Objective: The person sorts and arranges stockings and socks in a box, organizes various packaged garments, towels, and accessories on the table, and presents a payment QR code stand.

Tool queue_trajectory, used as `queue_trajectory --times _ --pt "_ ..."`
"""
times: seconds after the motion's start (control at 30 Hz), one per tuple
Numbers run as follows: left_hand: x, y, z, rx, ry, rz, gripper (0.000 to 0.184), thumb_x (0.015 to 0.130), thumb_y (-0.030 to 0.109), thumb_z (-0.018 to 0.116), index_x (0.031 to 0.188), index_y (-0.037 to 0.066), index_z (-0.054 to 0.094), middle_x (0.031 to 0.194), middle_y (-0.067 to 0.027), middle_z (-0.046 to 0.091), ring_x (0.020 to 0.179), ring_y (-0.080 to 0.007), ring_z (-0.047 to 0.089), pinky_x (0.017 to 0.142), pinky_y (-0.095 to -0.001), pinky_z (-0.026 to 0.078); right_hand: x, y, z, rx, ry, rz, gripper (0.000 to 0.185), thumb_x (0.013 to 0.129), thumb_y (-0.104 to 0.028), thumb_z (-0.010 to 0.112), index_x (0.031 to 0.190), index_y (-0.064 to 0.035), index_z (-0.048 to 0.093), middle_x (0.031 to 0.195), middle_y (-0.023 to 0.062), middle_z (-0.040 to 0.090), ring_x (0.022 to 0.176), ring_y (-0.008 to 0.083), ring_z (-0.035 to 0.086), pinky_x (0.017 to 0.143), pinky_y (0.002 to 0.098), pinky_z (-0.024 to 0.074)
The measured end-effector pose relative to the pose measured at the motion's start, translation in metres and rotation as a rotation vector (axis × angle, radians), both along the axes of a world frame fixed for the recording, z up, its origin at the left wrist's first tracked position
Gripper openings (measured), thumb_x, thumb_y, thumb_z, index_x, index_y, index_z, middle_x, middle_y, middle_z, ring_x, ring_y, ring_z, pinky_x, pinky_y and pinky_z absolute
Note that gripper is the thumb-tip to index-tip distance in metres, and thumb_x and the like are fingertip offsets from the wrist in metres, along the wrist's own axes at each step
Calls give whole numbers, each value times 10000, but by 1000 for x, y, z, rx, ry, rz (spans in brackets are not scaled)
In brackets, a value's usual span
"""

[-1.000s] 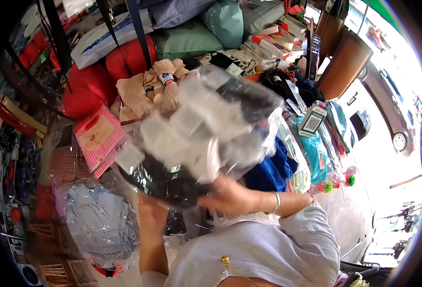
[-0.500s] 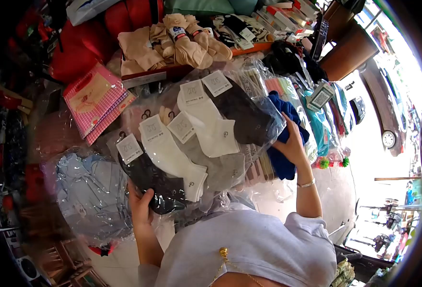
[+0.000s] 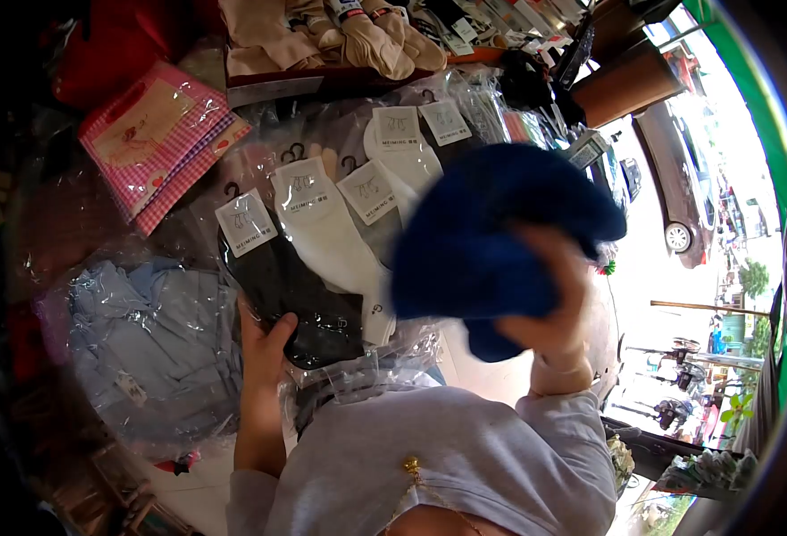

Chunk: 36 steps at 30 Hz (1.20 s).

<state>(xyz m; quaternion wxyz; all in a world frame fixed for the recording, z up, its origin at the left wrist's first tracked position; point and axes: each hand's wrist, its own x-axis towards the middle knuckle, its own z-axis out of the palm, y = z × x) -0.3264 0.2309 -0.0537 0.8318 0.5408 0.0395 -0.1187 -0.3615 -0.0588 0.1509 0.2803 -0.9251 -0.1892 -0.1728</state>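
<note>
The person's right hand has its fingers clenched round a blue cloth, a blur from here, over the right side of the packaged socks. The left hand grips their near left edge, beside bagged light-blue clothes.

Left hand: thumb over the near edge of the bagged socks
Right hand: gripping a blue cloth, blurred, in front of the socks' right end
Blue clothes: in clear plastic, left of the left hand
Box: beige socks inside
Car: outside, right
</note>
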Motion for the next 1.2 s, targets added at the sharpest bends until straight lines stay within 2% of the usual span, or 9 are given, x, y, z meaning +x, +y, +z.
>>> queue_trajectory --times 0.1,0.2,0.27,0.47,0.6,0.73,0.93,1.0,1.2 --pt "0 3 -16 -54 31 -43 671 778 -12 594 1378 26 296 1267 -107 477 1149 -208 480 977 -328 389 21 96 -81 -179 492 171 649 819 -343 641 1393 -206 370 1197 205 529 979 371 588 904 412 449" --pt "2 6 -19 86 85 38 649 776 -20 581 1365 13 311 1280 -109 471 1168 -206 461 974 -327 386 37 116 -136 -122 283 222 594 869 -332 574 1403 -231 334 1205 227 490 981 368 583 830 406 489" --pt "-1 12 -18 100 -11 -29 612 785 -53 541 1347 2 304 1286 -98 451 1173 -179 438 1014 -314 316 64 81 -124 -122 675 4 554 880 -286 538 1391 -204 341 1185 233 500 989 378 571 833 423 489" --pt "2 9 -6 143 -112 -100 618 777 -27 548 1343 -12 300 1288 -100 443 1172 -185 428 1016 -317 309 106 -86 -129 -183 21 -506 424 842 -186 579 1230 -27 514 1281 217 492 1216 366 436 1035 367 329" --pt "4 10 -15 79 -52 -102 641 775 -25 550 1358 -9 285 1308 -101 433 1189 -191 421 1023 -321 303 64 6 -121 -316 206 -198 424 817 -213 604 1217 -103 516 1280 147 477 1237 341 397 1021 605 250" --pt "5 14 -24 169 -44 -85 672 764 -26 558 1372 1 272 1317 -108 430 1200 -200 418 1030 -323 301 45 112 -129 -182 361 380 488 828 -275 601 1275 -128 473 1325 153 447 1236 324 417 1008 569 306" --pt "1 12 -9 74 2 -86 647 747 -54 550 1348 -8 316 1297 -112 447 1187 -201 431 1018 -316 317 172 40 -114 -179 520 -277 471 877 -267 542 1297 -74 455 1107 236 592 988 367 585 871 413 466" --pt "3 12 -9 89 -7 -74 639 743 -61 547 1341 -11 325 1289 -109 453 1179 -198 437 1010 -315 326 181 -22 -134 -370 73 -478 489 907 -348 479 1305 -65 449 1275 213 498 1155 354 488 970 433 371" --pt "6 12 -12 135 -17 -110 625 739 -30 547 1326 -21 332 1260 -108 469 1140 -181 457 974 -312 361 114 7 -130 -399 52 -345 507 815 -299 598 1254 -77 476 1300 167 472 1248 358 375 1046 556 228"
